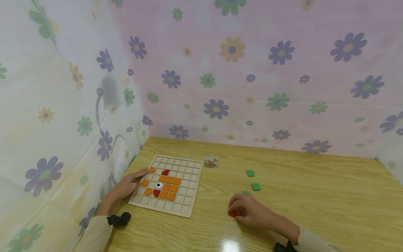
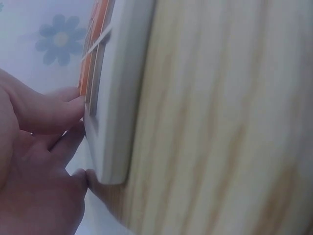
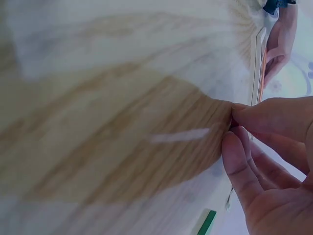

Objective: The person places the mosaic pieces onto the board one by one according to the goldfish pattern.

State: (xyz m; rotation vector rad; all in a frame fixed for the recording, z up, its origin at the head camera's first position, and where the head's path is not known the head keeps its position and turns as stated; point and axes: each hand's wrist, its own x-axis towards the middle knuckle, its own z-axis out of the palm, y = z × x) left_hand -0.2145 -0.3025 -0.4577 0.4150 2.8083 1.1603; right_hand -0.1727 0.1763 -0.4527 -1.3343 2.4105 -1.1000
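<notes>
In the head view my left hand (image 1: 123, 187) lies along the left edge of a square wooden grid board (image 1: 189, 178), its fingertips touching the rim. On the board sit several orange square tiles (image 1: 169, 188), orange round pieces (image 1: 148, 191), red rounded pieces (image 1: 165, 172) and a white eye disc (image 1: 158, 185). To the right of the board, low over the table, my right hand (image 1: 252, 211) pinches a red tile (image 1: 232, 214) between thumb and fingers. The right wrist view shows the pinching fingertips (image 3: 234, 147) at the table surface; the fingers hide most of the tile.
Beyond my right hand lie green tiles (image 1: 250, 173), one partly hidden by the hand. A small picture card (image 1: 211, 162) lies beside the board's far right corner. Flowered cloth (image 1: 217, 70) hangs behind and to the left of the wooden table (image 1: 299, 182).
</notes>
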